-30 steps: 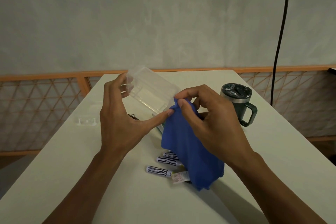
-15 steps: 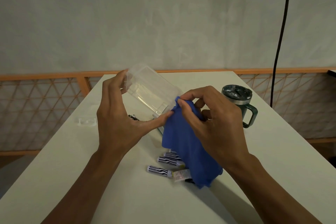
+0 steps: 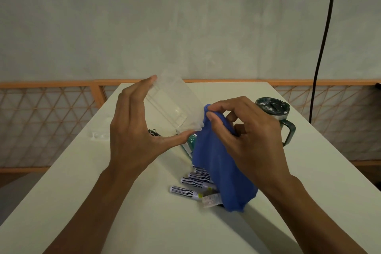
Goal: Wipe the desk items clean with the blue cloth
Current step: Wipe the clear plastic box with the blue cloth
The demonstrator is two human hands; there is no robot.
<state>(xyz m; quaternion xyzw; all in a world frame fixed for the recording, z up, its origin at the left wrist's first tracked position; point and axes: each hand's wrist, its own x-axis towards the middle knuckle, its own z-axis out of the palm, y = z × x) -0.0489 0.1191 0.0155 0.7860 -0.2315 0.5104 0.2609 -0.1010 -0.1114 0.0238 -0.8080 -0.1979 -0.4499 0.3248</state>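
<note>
Plastic first: my left hand (image 3: 132,136) spans the clear box (image 3: 175,107) between thumb and fingertips, above the table (image 3: 123,222). I judge it light, rigid and slick, so edge holds suit it. Just right, my right hand (image 3: 249,136) pinches the soft blue cloth (image 3: 218,163) against the box's corner, the rest draping below onto markers (image 3: 185,190).

Seemingly an office corner: white desk (image 3: 103,202), markers (image 3: 185,190), travel mug (image 3: 272,107), bare grey wall (image 3: 185,27).
</note>
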